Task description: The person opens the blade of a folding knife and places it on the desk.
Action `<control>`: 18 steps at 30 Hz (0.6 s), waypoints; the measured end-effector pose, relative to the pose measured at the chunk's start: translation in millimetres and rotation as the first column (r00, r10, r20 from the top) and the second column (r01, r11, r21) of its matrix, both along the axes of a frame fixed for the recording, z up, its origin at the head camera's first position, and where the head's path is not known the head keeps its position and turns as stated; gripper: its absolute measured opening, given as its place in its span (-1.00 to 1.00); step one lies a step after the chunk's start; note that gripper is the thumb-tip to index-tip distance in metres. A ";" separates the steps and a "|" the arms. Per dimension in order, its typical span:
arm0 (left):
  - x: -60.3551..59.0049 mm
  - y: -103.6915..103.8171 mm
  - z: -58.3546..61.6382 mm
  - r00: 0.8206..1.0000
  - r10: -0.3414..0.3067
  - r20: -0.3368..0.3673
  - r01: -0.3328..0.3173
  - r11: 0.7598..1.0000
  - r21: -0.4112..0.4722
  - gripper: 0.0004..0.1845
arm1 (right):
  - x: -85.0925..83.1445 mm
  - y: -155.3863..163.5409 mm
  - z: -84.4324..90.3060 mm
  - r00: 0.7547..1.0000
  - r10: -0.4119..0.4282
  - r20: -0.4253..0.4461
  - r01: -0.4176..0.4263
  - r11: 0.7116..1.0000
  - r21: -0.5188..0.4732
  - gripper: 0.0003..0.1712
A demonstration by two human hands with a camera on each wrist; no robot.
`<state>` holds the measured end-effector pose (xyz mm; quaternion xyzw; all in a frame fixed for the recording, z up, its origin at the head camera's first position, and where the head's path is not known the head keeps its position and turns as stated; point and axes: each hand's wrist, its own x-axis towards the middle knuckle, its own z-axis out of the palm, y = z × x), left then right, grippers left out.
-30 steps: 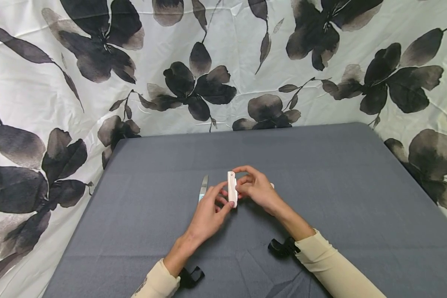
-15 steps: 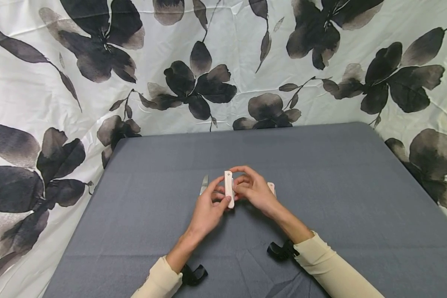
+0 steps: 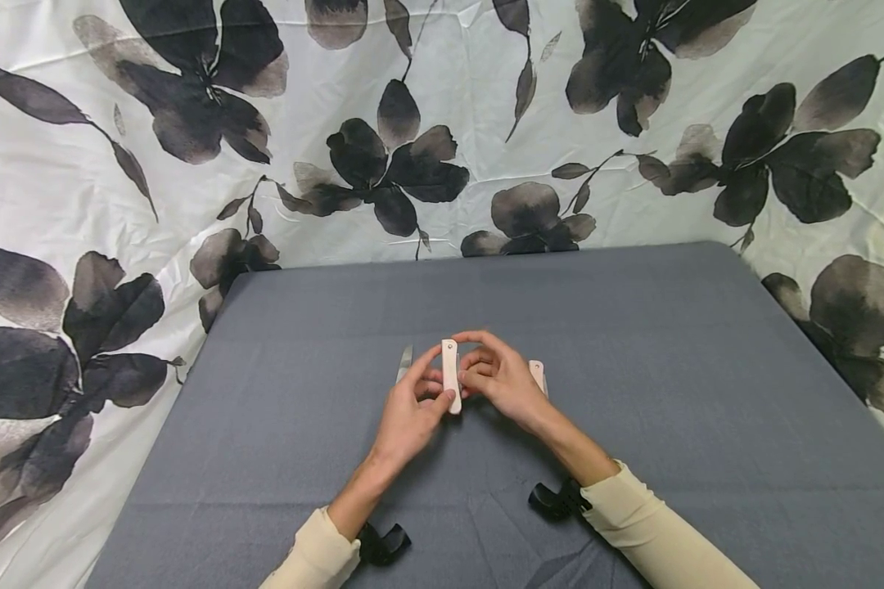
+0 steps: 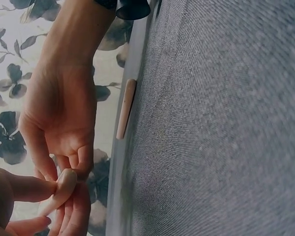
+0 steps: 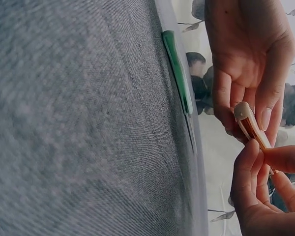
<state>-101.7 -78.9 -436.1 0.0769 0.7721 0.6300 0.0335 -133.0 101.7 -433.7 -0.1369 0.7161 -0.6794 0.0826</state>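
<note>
Both hands hold a small cream handle piece (image 3: 451, 378) upright just above the grey table (image 3: 656, 360). My left hand (image 3: 433, 383) pinches its left edge with thumb and fingers. From the other side my right hand (image 3: 473, 366) grips it, fingers curled over its top. The right wrist view shows the cream handle piece (image 5: 250, 124) edge-on, with a pale face, a brown edge and a small dot near its end. In the left wrist view only its rounded end (image 4: 63, 183) shows between the fingers.
A thin blade (image 3: 404, 364) lies on the table left of the hands, and the blade (image 5: 177, 71) looks green-edged in the right wrist view. A second cream piece (image 3: 537, 373) lies just right of my right hand. Floral cloth (image 3: 442, 123) hangs behind the table.
Both hands have drawn the cream piece slightly up and to the left. The second cream piece beside my right hand now shows more fully.
</note>
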 end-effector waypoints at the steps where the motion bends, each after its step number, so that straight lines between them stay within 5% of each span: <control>1: -0.3 0.0 0.2 1.000 0.001 0.003 -0.001 1.000 0.003 -0.27 | 0.2 -0.2 0.2 1.000 -0.002 -0.003 0.002 1.000 0.004 -0.41; 18: -5.0 -2.1 -0.3 1.000 0.000 0.007 0.000 1.000 -0.004 -0.25 | -4.6 11.1 -1.8 0.998 0.017 -0.058 -0.012 0.996 0.091 -0.45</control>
